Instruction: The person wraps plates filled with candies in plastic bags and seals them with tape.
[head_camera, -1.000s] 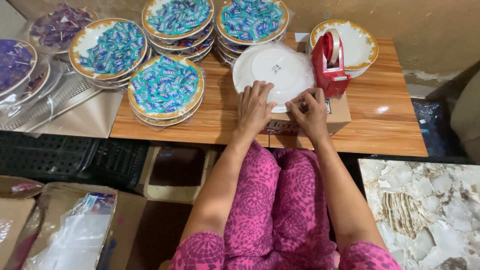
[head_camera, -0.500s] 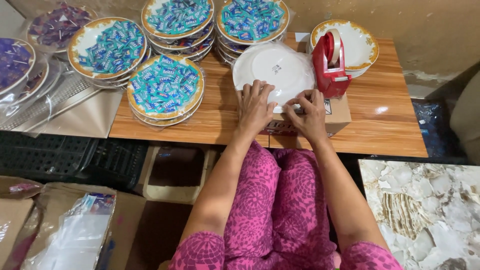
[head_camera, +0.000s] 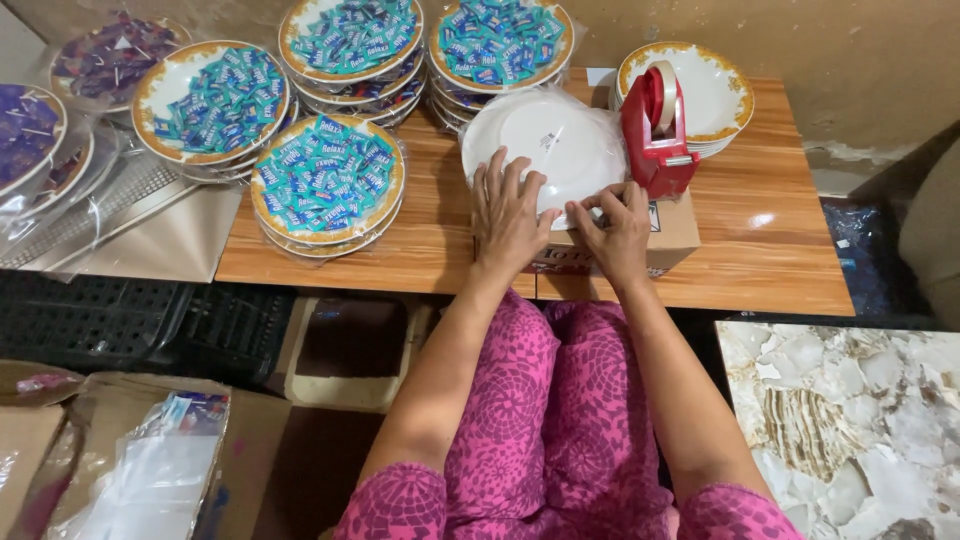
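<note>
**Both hands on a wrapped white plate atop a cardboard box**

The overturned white plate (head_camera: 545, 140), covered in clear plastic film, rested on a small cardboard box (head_camera: 668, 235) at the near edge of the wooden table (head_camera: 780, 250). The left hand (head_camera: 508, 215) lay flat on the plate's near-left rim, fingers spread and pressed down on the film. The right hand (head_camera: 615, 232) sat at the plate's near-right rim, its fingers bent together and its fingertips pinching at the film's edge; whether it held a strip of tape could not be told.

Just right of the plate, also on the box, stood a red tape dispenser (head_camera: 655, 130). Behind the dispenser, farther right of the plate, a stack of empty gold-rimmed plates (head_camera: 715, 95) sat on the table. Left of the plate lay a gold-rimmed plate heaped with teal-wrapped candies (head_camera: 325, 175), film-wrapped and stacked on others. Behind the plate were two more stacks of candy plates (head_camera: 500, 40), and farther left another (head_camera: 210, 100). Beyond the table's left end, well apart from the plate, lay plates of purple-wrapped candies (head_camera: 30, 135). Nearer than the plate, the person's pink patterned garment (head_camera: 540, 400) filled the lap.
</note>
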